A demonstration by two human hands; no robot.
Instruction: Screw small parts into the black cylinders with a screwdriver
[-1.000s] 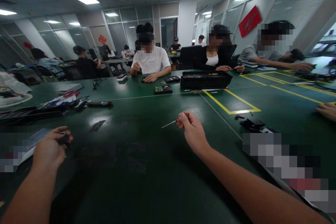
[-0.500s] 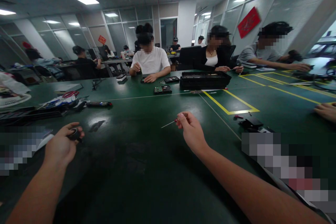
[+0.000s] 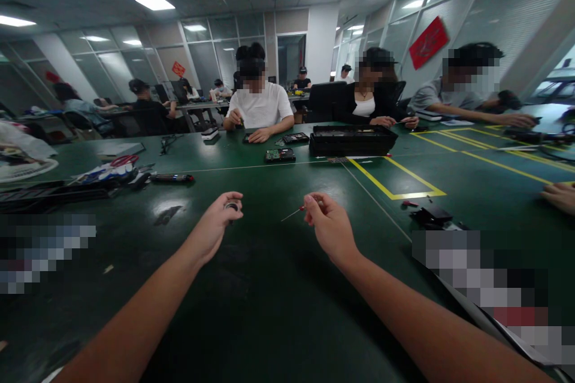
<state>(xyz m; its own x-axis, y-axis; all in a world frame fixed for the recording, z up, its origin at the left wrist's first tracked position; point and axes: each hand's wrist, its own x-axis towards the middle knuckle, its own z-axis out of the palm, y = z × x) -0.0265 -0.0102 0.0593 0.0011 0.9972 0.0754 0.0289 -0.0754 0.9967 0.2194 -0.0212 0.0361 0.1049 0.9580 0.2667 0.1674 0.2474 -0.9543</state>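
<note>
Toward the middle of the green table (image 3: 269, 311), my left hand (image 3: 211, 230) curls round a small black ring-shaped roll (image 3: 231, 206), partly covered by the fingers. To its right, my right hand (image 3: 330, 221) pinches a thin screwdriver (image 3: 294, 213). Its slim metal shaft points left and slightly down, with a red part by the fingertips; the handle is mostly hidden in the fist. A gap separates the screwdriver tip from the roll. Both hands are raised above the tabletop, apart from each other.
Ahead lie a hard drive (image 3: 280, 155) and a long black case (image 3: 353, 140). Left are a dark pen-like tool (image 3: 172, 178) and red-handled scissors (image 3: 124, 160) on a pile. Black parts (image 3: 433, 215) lie right. Co-workers sit opposite; another person's hand (image 3: 559, 197) rests at the right edge.
My left hand has swung right with the black roll, coming close to my right hand. The right hand keeps the screwdriver in nearly the same place; the view has shifted slightly.
</note>
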